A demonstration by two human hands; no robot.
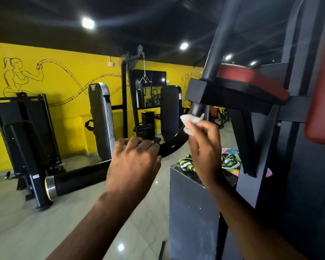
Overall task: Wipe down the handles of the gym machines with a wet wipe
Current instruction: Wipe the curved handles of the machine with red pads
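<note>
On the far left is a yellow wall (68,117) with a rope drawing on it, and a black machine (26,132) stands in front of it. Next comes the long black handle bar (79,177). It has a silver cap (52,188) on its low end, and it goes up and to the right in a bend. The left hand (133,164) is on the middle of this bar. Its fingers are curled over the top, so it looks like it is holding the bar to keep it from moving. A bit more to the right, the right hand (204,149) pinches the wet wipe (190,123) between its thumb and fingers. The wipe is all bunched up and touches the top part of the bar, just under the black bracket (214,92) that the bar goes into. So I think the job now is wiping this bar, up at its top end. For the next move, the hand with the wipe should wrap it around the bar and slide it down toward the other hand, which has to move away so no spot is missed. Below the right hand, a bright cloth (231,159) lies on a black box (191,203). A red pad (251,79) sits above the bracket.
</note>
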